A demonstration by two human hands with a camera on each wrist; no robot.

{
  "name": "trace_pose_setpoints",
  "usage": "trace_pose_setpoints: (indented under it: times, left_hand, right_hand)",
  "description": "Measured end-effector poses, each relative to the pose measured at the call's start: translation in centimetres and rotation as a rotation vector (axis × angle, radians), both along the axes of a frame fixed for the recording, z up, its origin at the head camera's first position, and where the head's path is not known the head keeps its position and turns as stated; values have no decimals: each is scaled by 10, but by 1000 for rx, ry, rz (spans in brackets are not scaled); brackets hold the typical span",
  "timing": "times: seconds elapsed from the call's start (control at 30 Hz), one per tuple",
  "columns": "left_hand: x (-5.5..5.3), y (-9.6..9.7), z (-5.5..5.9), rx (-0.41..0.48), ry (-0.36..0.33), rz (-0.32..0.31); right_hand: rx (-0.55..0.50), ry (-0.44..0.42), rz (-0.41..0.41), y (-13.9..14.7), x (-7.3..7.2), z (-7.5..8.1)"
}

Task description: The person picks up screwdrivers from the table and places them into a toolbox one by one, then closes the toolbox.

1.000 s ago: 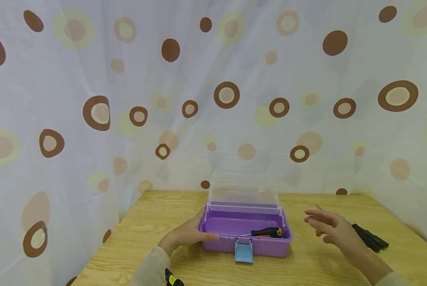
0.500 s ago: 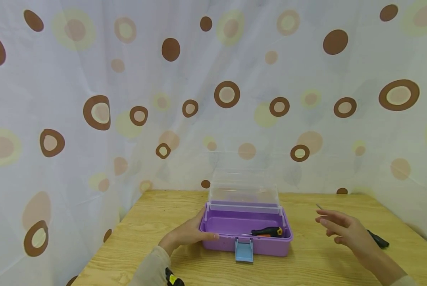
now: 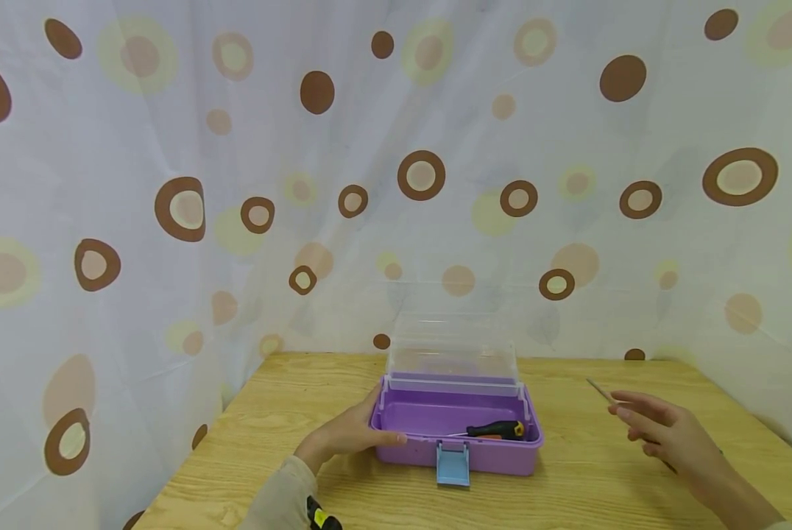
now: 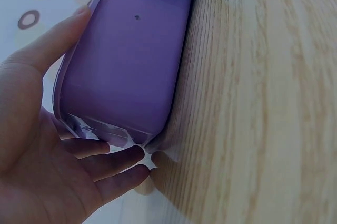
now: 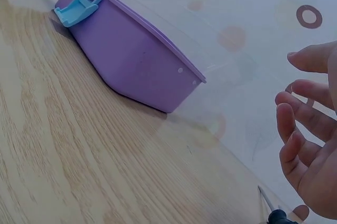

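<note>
A purple toolbox [image 3: 422, 455] with a pale blue latch [image 3: 453, 465] stands on the table, its clear lid [image 3: 452, 353] raised at the back. One screwdriver [image 3: 498, 430] with a black handle lies inside along the front wall. At the box's left end my left hand [image 3: 346, 433] grips it, thumb on the front rim and fingers behind the side. My right hand [image 3: 674, 438], fingers loosely bent and holding nothing, is over screwdrivers at the right. It mostly covers them in the head view; one shaft [image 3: 598, 388] sticks out past its fingertips. The right wrist view shows a dark screwdriver handle [image 5: 279, 217] below the palm.
A black and yellow handle [image 3: 323, 518] lies by the left sleeve at the near edge of the view. Behind the wooden table [image 3: 316, 375] and along both sides hangs a white curtain [image 3: 343, 132] with brown circles.
My right hand has moved to the right and slightly nearer, over the black screwdriver handles, which it now mostly hides. The left hand and the toolbox have stayed in place.
</note>
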State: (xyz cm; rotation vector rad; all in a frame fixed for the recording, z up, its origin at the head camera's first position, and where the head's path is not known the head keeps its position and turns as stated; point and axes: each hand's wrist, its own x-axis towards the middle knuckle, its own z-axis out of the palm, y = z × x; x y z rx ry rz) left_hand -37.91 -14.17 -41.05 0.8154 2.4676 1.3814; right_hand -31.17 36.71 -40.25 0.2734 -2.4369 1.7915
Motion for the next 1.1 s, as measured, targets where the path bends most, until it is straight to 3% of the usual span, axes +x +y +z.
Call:
trace_pose_setpoints:
  times: [0.53, 0.77, 0.97, 1.1]
  left_hand:
    - [0, 0, -1, 4, -2, -1]
    - [0, 1, 0, 13, -7, -10]
    - [0, 0, 0, 8, -8, -7]
    - [-2, 0, -2, 10, -10, -10]
  right_hand:
    - [48, -99, -46, 27, 3, -1]
    - [102, -101, -54, 45, 5, -9]
    - [74, -177, -95, 57, 5, -14]
    - [78, -183, -119, 62, 6, -17]
